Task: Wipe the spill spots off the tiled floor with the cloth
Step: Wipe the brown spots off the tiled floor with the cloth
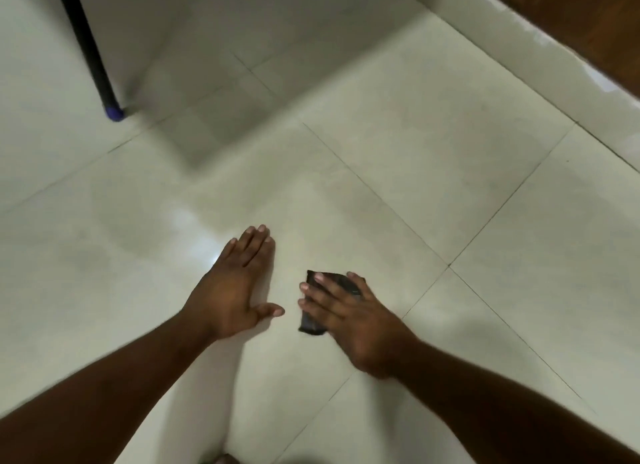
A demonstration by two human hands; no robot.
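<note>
A small dark folded cloth (311,321) lies flat on the pale tiled floor (398,193). My right hand (349,320) presses down on it with straight, spread fingers, covering most of it. My left hand (235,283) rests flat on the tile a short way to the left, fingers together and thumb out, holding nothing. Faint dull smears (114,242) show on the glossy tile to the left of my left hand; no distinct spots are visible near the cloth.
A black furniture leg with a purple foot (114,112) stands at the upper left. A white tiled skirting (554,65) below a brown wooden panel (595,17) runs along the upper right. A bit of my foot shows at the bottom edge (225,459).
</note>
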